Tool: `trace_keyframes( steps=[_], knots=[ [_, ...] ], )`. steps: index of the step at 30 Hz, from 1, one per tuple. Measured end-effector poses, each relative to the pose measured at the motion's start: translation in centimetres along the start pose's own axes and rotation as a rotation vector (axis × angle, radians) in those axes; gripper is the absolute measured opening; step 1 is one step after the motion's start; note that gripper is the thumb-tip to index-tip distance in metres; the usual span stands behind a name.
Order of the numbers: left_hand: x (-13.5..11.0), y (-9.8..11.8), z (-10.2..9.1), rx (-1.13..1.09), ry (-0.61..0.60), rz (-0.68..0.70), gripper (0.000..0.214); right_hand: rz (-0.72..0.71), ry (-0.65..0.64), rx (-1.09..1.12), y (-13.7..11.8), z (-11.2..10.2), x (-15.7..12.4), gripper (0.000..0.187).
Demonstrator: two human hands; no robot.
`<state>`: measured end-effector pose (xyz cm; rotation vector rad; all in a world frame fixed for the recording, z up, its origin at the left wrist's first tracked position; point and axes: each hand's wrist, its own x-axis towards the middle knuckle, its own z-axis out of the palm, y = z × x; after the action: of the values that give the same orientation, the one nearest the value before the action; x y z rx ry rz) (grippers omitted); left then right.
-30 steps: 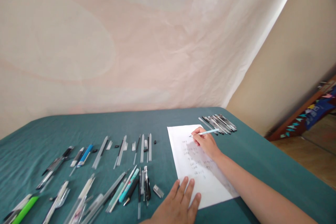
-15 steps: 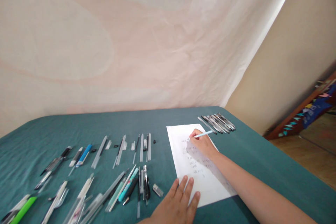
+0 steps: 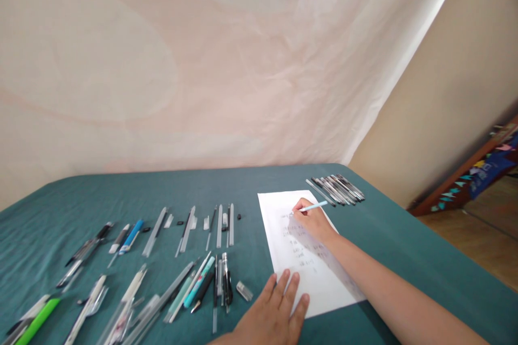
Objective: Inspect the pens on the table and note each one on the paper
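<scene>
R hand (image 3: 312, 221) pinching pen (image 3: 315, 206), writing step I'd say; L hand (image 3: 269, 306) spread on paper (image 3: 283, 252), next stroke prob. needs it held flat.

Head-worn view, forward and down (right edge seemingly soft), table (image 3: 121, 194) near, backdrop (image 3: 259, 64) beyond.

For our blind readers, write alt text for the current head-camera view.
The right hand holds a light-blue pen to a white sheet bearing handwriting; the left hand spreads its fingers over the sheet's near left corner. Loose pens and pen parts lie to the left on the green-covered table; a row of pens lies near the sheet's far right corner.
</scene>
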<state>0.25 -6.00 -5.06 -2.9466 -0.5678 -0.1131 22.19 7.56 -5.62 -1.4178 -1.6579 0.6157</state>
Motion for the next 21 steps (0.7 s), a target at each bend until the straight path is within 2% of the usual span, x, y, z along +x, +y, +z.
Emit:
trace_keyframes(
  steps=[21],
  knots=[
    [-0.10,0.08,0.22,-0.062,-0.011,-0.019,0.045,0.016,0.000,0.008,-0.21,0.02,-0.04,0.006]
  ],
)
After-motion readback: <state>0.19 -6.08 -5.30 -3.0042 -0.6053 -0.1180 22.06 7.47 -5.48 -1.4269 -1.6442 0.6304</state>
